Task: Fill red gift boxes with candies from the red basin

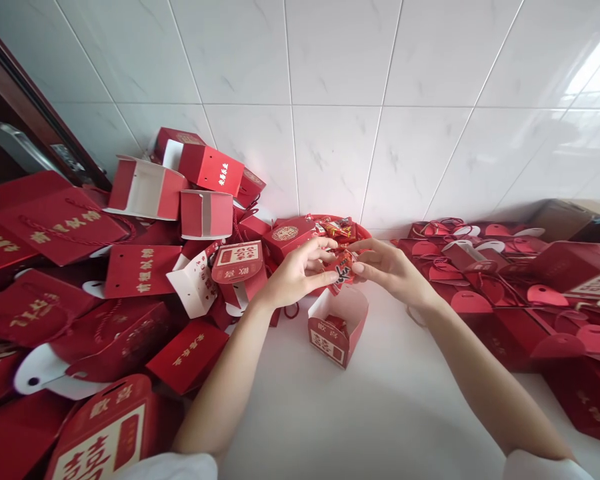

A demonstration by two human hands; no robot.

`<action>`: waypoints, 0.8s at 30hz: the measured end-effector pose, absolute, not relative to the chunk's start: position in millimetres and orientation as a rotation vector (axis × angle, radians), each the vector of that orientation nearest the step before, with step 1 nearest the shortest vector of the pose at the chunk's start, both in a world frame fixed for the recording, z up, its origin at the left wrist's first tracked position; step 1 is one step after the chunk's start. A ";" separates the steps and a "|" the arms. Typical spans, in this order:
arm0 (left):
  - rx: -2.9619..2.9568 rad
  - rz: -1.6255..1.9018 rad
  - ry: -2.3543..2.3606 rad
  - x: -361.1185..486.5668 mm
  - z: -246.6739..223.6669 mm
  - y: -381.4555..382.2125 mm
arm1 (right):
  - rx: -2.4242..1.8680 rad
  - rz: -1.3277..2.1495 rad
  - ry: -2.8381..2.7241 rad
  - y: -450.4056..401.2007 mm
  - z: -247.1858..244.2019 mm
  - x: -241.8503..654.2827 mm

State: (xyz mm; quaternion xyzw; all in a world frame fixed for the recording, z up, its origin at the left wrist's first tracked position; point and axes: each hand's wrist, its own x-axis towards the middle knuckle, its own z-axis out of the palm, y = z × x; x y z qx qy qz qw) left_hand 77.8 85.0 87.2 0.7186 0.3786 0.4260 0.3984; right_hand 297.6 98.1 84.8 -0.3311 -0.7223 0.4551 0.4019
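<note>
A red wrapped candy [343, 267] with dark lettering is pinched between my two hands, above an open red gift box. My left hand [300, 268] has its thumb and fingers closed on the candy's left side. From the right, my right hand [394, 270] grips the same wrapper with thumb and fingers. Just below them the gift box [336, 337] stands upright on the white table, its top open and something red inside. Behind my hands is a round red tray [364, 231] with several wrapped candies [337, 229], partly hidden by my fingers.
Red gift boxes [143, 270] and bags lie heaped on the left, some open. More red boxes [505, 327] stand packed together on the right. A tiled wall [340, 147] rises behind the white table [325, 420]. A door handle [20, 147] shows at far left.
</note>
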 end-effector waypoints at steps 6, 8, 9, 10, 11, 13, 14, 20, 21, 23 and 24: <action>2.010 0.981 1.007 73.7 90.5 81.3 | -0.902 0.992 -1.827 93.9 85.1 299.8; 2.130 0.880 1.093 70.0 89.9 80.6 | -0.951 0.877 -1.944 89.9 86.5 300.2; 2.164 0.822 1.121 68.2 89.1 80.4 | -0.964 0.837 -2.025 87.8 86.8 299.5; 2.174 0.767 1.129 66.7 88.0 80.3 | -0.976 0.815 -2.112 85.8 86.4 298.2; 2.164 0.721 1.121 65.5 86.7 80.2 | -0.993 0.813 -2.200 84.2 85.4 296.6; 2.128 0.634 1.098 64.0 84.4 80.3 | -1.030 0.830 -2.346 82.1 82.3 293.5; 2.114 0.580 1.097 63.5 83.6 80.3 | -1.047 0.820 -2.392 81.7 80.6 292.6; 2.106 0.397 1.266 60.5 80.4 81.0 | -1.016 0.523 -2.279 82.9 76.9 301.9; 2.084 0.409 1.292 59.6 79.2 81.5 | -0.987 0.517 -2.290 82.4 75.6 305.2; 2.030 0.479 1.275 58.0 76.4 82.6 | -0.953 0.565 -2.357 80.8 70.0 312.5; 2.010 0.533 1.236 57.5 75.1 83.2 | -0.961 0.609 -2.389 80.0 65.8 316.6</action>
